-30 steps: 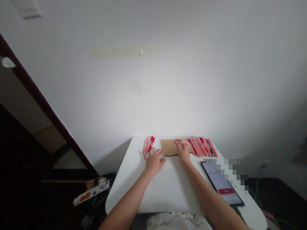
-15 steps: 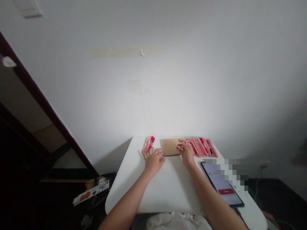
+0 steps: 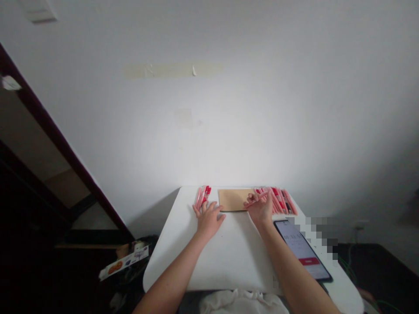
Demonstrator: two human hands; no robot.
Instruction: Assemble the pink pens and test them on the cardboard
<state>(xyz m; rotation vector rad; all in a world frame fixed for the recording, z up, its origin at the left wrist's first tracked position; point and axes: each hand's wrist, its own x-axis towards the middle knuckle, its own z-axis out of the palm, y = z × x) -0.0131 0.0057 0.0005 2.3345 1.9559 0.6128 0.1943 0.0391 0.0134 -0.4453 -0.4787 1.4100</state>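
My left hand [image 3: 207, 219] lies flat on the white table [image 3: 229, 257] with its fingers spread, fingertips touching a small bunch of pink and red pens [image 3: 202, 196]. My right hand [image 3: 260, 207] is closed on one pink pen [image 3: 257, 197] at the left edge of a larger row of pink and red pens [image 3: 279, 200]. A brown envelope [image 3: 233, 199] lies flat between the two groups of pens.
A phone [image 3: 303, 249] with a lit screen lies on the table to the right of my right forearm. The white wall rises directly behind the table. On the dark floor at the left lies a printed box [image 3: 124, 261].
My right hand has moved right with the pink pen, from over the envelope to the row of pens. My left hand has stayed in place.
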